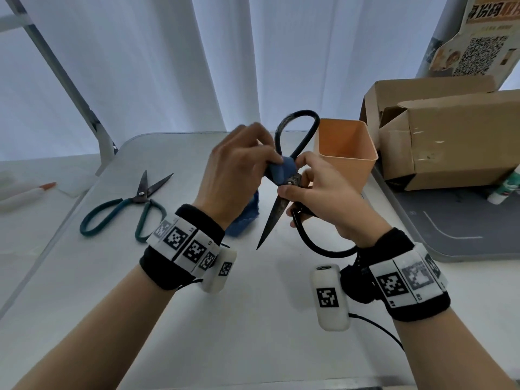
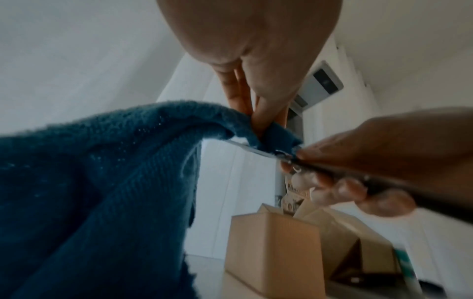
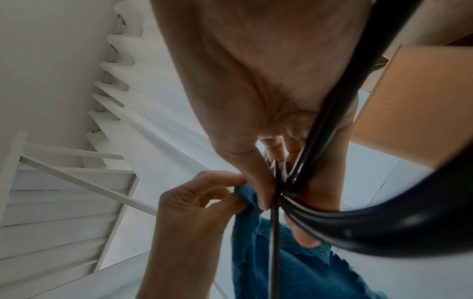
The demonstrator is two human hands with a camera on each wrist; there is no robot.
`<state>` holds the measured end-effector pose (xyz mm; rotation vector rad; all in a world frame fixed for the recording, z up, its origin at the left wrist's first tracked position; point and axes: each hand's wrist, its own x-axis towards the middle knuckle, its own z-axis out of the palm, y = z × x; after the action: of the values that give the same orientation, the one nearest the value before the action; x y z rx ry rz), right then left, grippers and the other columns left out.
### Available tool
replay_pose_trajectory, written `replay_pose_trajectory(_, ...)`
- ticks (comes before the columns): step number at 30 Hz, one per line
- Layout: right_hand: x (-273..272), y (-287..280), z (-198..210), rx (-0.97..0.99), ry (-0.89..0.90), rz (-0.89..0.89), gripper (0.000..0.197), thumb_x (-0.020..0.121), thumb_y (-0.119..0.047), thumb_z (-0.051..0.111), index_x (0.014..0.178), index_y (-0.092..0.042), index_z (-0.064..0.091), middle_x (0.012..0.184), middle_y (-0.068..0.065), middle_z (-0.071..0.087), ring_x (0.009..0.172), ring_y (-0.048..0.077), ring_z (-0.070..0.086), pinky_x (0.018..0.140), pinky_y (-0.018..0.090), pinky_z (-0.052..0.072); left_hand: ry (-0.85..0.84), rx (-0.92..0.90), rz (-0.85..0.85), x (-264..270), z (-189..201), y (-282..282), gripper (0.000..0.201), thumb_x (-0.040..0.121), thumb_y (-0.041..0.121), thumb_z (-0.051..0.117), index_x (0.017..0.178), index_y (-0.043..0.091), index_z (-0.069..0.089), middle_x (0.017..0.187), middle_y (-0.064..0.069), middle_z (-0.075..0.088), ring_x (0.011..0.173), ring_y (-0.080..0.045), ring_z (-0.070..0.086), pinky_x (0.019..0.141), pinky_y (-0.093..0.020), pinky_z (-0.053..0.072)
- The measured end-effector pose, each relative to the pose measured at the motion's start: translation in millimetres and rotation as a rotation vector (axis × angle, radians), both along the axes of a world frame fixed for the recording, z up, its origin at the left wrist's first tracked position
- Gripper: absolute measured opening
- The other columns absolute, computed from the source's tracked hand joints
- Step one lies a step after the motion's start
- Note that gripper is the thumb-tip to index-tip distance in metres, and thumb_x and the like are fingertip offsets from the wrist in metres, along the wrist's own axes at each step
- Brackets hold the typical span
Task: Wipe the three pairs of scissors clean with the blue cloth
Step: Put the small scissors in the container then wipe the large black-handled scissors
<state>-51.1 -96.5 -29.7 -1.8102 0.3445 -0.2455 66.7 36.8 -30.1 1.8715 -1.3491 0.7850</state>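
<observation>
Large black-handled scissors [image 1: 274, 212] are held up over the white table [image 1: 253, 319], blades pointing down toward me. My right hand [image 1: 315, 198] grips them near the pivot and lower handle loop [image 3: 384, 226]. My left hand [image 1: 242, 167] pinches the blue cloth [image 1: 281, 170] against the scissors just above the pivot; the rest of the cloth [image 2: 102, 192] hangs down behind my left wrist. In the right wrist view the cloth [image 3: 294, 263] drapes beside the blade [image 3: 275, 242]. A second pair with green handles [image 1: 123, 209] lies on the table to the left, blades slightly apart. No third pair is visible.
An orange square cup [image 1: 349, 153] stands just behind my right hand. An opened cardboard box [image 1: 450, 136] sits at the right on a grey surface, with a small bottle [image 1: 506, 190] beside it. A white pen with an orange tip [image 1: 28, 195] lies far left.
</observation>
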Motion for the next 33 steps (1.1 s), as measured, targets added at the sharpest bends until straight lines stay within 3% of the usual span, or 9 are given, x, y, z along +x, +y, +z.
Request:
replay_pose_trajectory(5,0,-5,1,0.006,-0.002,-0.028,0.027,0.091,-0.007,0.072,0.108,-0.009,0.05,0.079,0.009,0.056,0.058,0.023,0.067,0.053,0.042,0.06,-0.108,0.256,-0.057,2,-1,1,0.016,0.09,0.016,0.065,0.089,0.011,0.08,0.098,-0.006,0.068,0.088,-0.025,0.058,0.061,-0.041,0.055)
replay_pose_trajectory(10,1,-5,-2,0.033,-0.008,-0.047,0.026,0.09,-0.005,0.072,0.103,-0.01,0.05,0.076,0.008,0.055,0.056,0.023,0.065,0.052,0.041,0.059,-0.091,0.248,0.006,15,4,7,0.008,0.086,0.016,0.072,0.087,0.013,0.08,0.096,-0.005,0.067,0.084,-0.013,0.046,0.063,-0.032,0.05)
replay_pose_trajectory(16,3,-4,-2,0.047,-0.01,-0.04,0.028,0.09,-0.004,0.072,0.105,-0.007,0.049,0.075,0.008,0.055,0.058,0.027,0.065,0.051,0.042,0.059,-0.137,0.282,-0.043,14,-6,11,0.007,0.088,0.013,0.075,0.092,0.014,0.08,0.097,-0.004,0.066,0.086,-0.023,0.057,0.065,-0.035,0.054)
replay_pose_trajectory(21,1,-3,-3,0.048,-0.01,-0.062,0.027,0.09,-0.004,0.072,0.106,-0.008,0.049,0.075,0.008,0.055,0.059,0.028,0.064,0.051,0.041,0.059,-0.108,0.296,0.095,32,2,21,0.01,0.084,0.013,0.077,0.093,0.01,0.079,0.095,-0.006,0.066,0.082,-0.022,0.054,0.066,-0.038,0.055)
replay_pose_trajectory(24,-1,-6,-1,0.029,-0.018,-0.087,0.027,0.091,-0.005,0.07,0.108,-0.01,0.049,0.079,0.01,0.057,0.062,0.027,0.066,0.053,0.042,0.06,0.08,0.174,0.23,49,5,31,0.007,0.087,0.01,0.073,0.084,0.01,0.08,0.095,-0.001,0.066,0.081,-0.01,0.054,0.07,-0.037,0.056)
replay_pose_trajectory(25,-2,-8,1,0.032,-0.03,-0.101,0.028,0.092,-0.006,0.07,0.11,-0.01,0.048,0.083,0.012,0.058,0.063,0.027,0.067,0.054,0.042,0.061,0.189,0.111,0.255,52,5,34,0.012,0.086,0.005,0.073,0.081,0.013,0.08,0.095,0.002,0.065,0.079,-0.002,0.056,0.072,-0.028,0.055)
replay_pose_trajectory(27,-1,-8,6,0.052,-0.068,-0.128,0.029,0.094,-0.008,0.068,0.114,-0.01,0.047,0.091,0.015,0.058,0.065,0.025,0.068,0.057,0.042,0.062,0.423,0.02,0.27,52,5,35,0.026,0.083,-0.002,0.07,0.081,0.022,0.08,0.095,0.008,0.066,0.079,0.0,0.061,0.074,-0.012,0.05)
replay_pose_trajectory(29,3,-5,9,0.081,-0.109,-0.14,0.028,0.094,-0.007,0.068,0.112,-0.01,0.046,0.094,0.02,0.057,0.063,0.023,0.068,0.056,0.041,0.062,0.669,-0.033,0.225,46,7,31,0.032,0.08,-0.002,0.067,0.083,0.027,0.08,0.095,0.008,0.071,0.079,-0.006,0.067,0.075,-0.015,0.052)
replay_pose_trajectory(33,9,7,11,0.139,-0.165,-0.148,0.025,0.094,-0.006,0.067,0.108,-0.01,0.046,0.104,0.032,0.056,0.062,0.024,0.068,0.055,0.042,0.061,1.084,-0.158,0.001,23,11,23,0.023,0.085,-0.002,0.064,0.089,0.016,0.079,0.085,-0.005,0.077,0.079,-0.014,0.072,0.074,-0.025,0.057)
